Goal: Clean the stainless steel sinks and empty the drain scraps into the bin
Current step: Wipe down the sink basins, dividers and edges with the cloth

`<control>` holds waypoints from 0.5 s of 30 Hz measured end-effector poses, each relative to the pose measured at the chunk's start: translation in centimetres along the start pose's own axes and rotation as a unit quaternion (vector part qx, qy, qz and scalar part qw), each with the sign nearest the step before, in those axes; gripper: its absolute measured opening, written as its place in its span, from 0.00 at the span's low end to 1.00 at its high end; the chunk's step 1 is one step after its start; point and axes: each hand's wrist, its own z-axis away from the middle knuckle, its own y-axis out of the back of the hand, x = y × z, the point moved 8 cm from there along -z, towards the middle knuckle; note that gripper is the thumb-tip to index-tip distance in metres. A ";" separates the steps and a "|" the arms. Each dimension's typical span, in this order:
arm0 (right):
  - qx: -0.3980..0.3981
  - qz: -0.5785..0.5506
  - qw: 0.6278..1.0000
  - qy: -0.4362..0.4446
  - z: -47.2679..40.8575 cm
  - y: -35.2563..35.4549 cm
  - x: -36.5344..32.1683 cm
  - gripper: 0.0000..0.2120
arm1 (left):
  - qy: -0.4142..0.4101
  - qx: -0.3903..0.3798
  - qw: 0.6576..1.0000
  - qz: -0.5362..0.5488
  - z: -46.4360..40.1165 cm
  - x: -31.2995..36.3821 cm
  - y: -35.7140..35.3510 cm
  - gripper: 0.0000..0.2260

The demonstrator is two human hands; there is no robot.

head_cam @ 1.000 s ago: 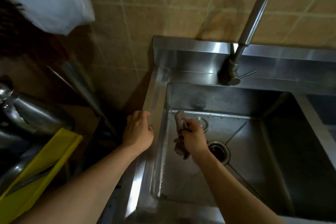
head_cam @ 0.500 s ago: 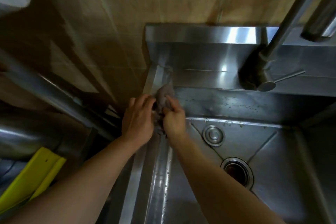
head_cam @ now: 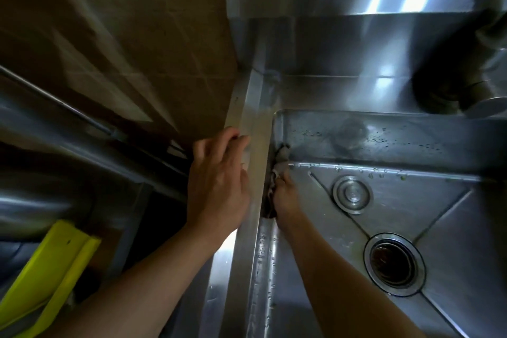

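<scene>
**Rag drops from rim corner to inside wall of the left basin**

Change: half a second back both hands met at the back-left corner of the rim, the rag bunched between them. Now they sit apart. The right hand (head_cam: 285,197) has gone down inside the sink (head_cam: 397,145), fingers curled round the rag (head_cam: 278,170) and pressing it against the left inner wall, near the back corner. The left hand (head_cam: 219,181) rests on the left rim (head_cam: 256,145), fingers bent over the outer edge, holding nothing else: bracing, by the look of it. Camera has closed in; frame blurred.

Reading: rim corner likely done; wiping has moved on to the basin walls. Scrap emptying not yet begun.

Containers:
- Sink basin: wet, droplets along the back wall and the left seam, small dark specks on the back wall at about 1 o'clock from the rag.
- Drain strainer (head_cam: 393,263), 4 o'clock from the right hand: dark brownish matter inside, probably the scraps; contents too dim to tell apart.
- Round overflow cap (head_cam: 352,195), 3 o'clock from the right hand, seated flat.
- Yellow tray (head_cam: 52,269), 8 o'clock of frame, beside the sink; contents not visible.
- Bin not in view.
</scene>
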 end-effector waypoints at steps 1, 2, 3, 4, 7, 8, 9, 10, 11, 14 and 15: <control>0.000 0.028 1.000 -0.003 -0.3 0.1 0.4 0.15 | 0.002 -0.001 1.000 0.002 0.0 -0.1 0.0 0.21; -0.009 0.057 0.998 -0.003 -0.5 0.0 0.5 0.14 | 0.006 -0.001 1.000 0.002 0.1 -0.1 0.0 0.21; -0.018 0.050 0.999 -0.013 -0.5 -0.1 0.5 0.14 | 0.007 0.000 1.000 0.001 0.1 -0.2 0.0 0.21; -0.020 0.046 0.998 -0.023 -0.1 -0.3 0.1 0.13 | 0.007 0.000 1.000 -0.001 0.1 -0.2 0.0 0.21; -0.075 -0.006 0.997 -0.011 3.0 -1.0 -2.3 0.14 | 0.005 -0.002 1.000 -0.004 0.2 -0.3 -0.1 0.20; -0.098 -0.014 0.995 0.016 4.5 -1.0 -3.5 0.13 | 0.004 -0.002 1.000 -0.003 0.2 -0.2 0.0 0.20; -0.121 -0.040 0.991 0.044 5.7 -1.4 -4.3 0.13 | 0.005 -0.004 1.000 -0.004 0.2 -0.2 0.0 0.20; -0.138 -0.053 0.986 0.073 6.9 -1.5 -5.0 0.15 | 0.005 -0.005 1.000 -0.004 0.2 -0.1 0.0 0.20; -0.158 -0.068 0.980 0.101 8.0 -1.7 -5.7 0.17 | 0.005 -0.005 1.000 -0.001 0.2 0.0 0.1 0.20; -0.143 -0.024 0.974 0.176 8.6 -1.6 -5.1 0.22 | 0.005 -0.001 1.000 0.006 0.1 0.2 0.4 0.19; -0.119 0.003 0.978 0.174 7.9 -1.4 -4.0 0.22 | 0.005 0.001 1.000 0.005 0.1 0.3 0.5 0.20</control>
